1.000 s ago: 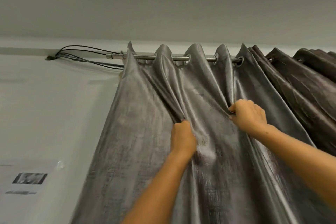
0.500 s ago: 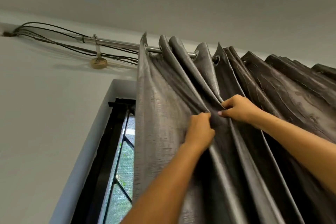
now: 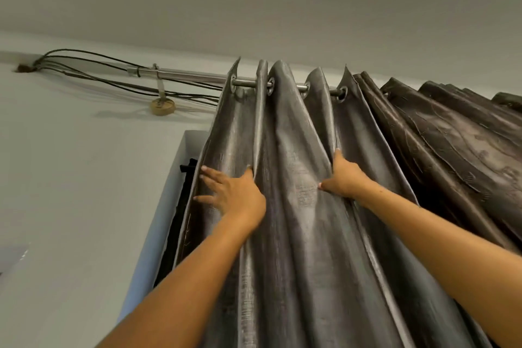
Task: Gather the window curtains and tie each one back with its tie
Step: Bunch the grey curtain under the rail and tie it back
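Head view, left hand [image 3: 236,195] flat on grey curtain [image 3: 293,178], no readable writing.

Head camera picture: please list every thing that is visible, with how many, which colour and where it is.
grey curtain: one, shiny grey, hangs in folds by eyelets on the rod, centre.
brown curtain: one, dark brown, bunched on the rod, right of the grey one.
curtain rod: one, silver metal, along the top of the wall.
cables: several, black, run from the wall's upper left along the rod.
rod bracket: one, round tan base, on the wall under the rod.
window frame: one, black, in the recess left of the grey curtain.
left hand: fingers spread flat on the grey curtain's left fold.
right hand: pinches a fold of the grey curtain.
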Demonstrator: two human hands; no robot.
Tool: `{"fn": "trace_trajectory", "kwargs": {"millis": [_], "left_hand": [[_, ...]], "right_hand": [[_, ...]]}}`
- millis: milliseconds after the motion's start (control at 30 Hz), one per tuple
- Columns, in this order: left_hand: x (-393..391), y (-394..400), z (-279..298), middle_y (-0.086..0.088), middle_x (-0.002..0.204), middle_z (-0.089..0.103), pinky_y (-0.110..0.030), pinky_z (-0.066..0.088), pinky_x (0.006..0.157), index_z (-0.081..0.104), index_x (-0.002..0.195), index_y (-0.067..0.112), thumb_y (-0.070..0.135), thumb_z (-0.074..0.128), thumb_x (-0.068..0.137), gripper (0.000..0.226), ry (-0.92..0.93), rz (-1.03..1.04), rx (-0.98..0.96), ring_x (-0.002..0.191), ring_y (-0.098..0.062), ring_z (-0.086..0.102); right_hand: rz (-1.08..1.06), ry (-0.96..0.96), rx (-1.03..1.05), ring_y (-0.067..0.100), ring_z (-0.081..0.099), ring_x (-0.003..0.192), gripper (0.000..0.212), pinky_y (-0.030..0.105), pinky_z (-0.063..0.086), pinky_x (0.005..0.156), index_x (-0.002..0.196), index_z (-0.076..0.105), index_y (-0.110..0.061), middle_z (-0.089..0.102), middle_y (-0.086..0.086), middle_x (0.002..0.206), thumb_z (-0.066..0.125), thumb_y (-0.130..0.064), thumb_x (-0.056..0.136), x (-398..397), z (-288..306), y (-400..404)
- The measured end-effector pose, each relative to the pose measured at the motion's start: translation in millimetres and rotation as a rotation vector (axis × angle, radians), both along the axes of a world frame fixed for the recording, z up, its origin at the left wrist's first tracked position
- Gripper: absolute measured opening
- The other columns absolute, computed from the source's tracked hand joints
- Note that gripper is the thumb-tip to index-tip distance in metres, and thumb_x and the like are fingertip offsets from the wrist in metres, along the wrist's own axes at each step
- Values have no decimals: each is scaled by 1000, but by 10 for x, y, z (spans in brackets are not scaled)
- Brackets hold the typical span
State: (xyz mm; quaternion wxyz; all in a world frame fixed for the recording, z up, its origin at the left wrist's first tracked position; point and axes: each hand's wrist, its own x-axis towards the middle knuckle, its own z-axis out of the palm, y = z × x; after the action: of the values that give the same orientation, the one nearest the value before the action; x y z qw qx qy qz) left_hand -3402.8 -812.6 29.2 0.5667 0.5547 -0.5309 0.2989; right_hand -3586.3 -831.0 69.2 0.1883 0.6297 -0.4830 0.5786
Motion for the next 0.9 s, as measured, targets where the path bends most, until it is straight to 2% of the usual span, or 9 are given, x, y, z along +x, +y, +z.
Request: {"fn": "trace_trajectory", "kwargs": {"millis": [133,233,300,400,567,667,733,800,900], "left_hand": [[178,-18,-83,-39,146,-21,-72,-5,103,51,133,28,33,37,100,35,-189,325,-176,135,-52,-25],[362,36,-63,-37,148,-20,-72,6,105,60,122,20,32,45,99,31,-8,69,-38,139,-50,-17],[510,20,-40,-38,150,2,-55,30,107,60,120,10,23,47,99,28,31,-145,-12,140,-46,16],[648,-54,-92,-23,109,59,-27,38,65,64,88,0,7,45,96,22,-98,-257,-234,89,-32,57],[772,-94,-92,-17,68,57,-28,27,50,42,56,8,-7,41,87,35,-137,-258,-384,64,-33,55],[826,-115,-108,-5,55,47,-25,25,46,38,51,12,-6,47,85,39,-139,-339,-373,53,-19,44],[803,-161,-110,-5,54,41,-26,24,48,33,53,12,-2,52,83,38,-119,-337,-332,52,-19,40],[729,-228,-101,-7,61,46,-28,30,52,36,59,12,2,56,83,33,-111,-339,-265,58,-25,47],[564,-275,-85,-12,71,52,-33,36,56,46,69,5,-3,56,81,17,-116,-337,-208,67,-29,53]], "right_hand": [[-135,165,-124,35,53,103,82,39,48,77,152,2,-12,54,18,120,53,-1,89,179,27,-25],[-132,237,-146,35,56,106,72,38,48,79,149,21,-12,56,17,120,55,-1,86,418,54,38],[-93,294,-216,35,56,110,51,37,48,85,133,43,-7,59,17,119,57,-4,85,650,83,91],[79,355,-348,35,57,104,23,29,39,71,105,54,-8,62,17,108,59,-10,83,1198,111,223],[264,396,-374,28,47,74,32,28,25,48,62,34,-18,39,0,63,56,-2,79,1614,159,468],[32,406,-398,33,55,83,15,32,37,60,87,44,-10,54,9,81,58,-7,80,1385,52,335],[-195,317,-343,42,48,118,47,53,37,96,125,39,-8,55,19,121,60,-27,87,1238,-50,197],[-194,178,-213,52,14,139,86,68,7,108,150,8,-13,18,25,153,57,-49,89,1112,-116,89],[-60,33,-45,57,5,138,110,71,7,106,149,-18,-24,-8,27,156,57,-67,80,928,-161,-15]]}}
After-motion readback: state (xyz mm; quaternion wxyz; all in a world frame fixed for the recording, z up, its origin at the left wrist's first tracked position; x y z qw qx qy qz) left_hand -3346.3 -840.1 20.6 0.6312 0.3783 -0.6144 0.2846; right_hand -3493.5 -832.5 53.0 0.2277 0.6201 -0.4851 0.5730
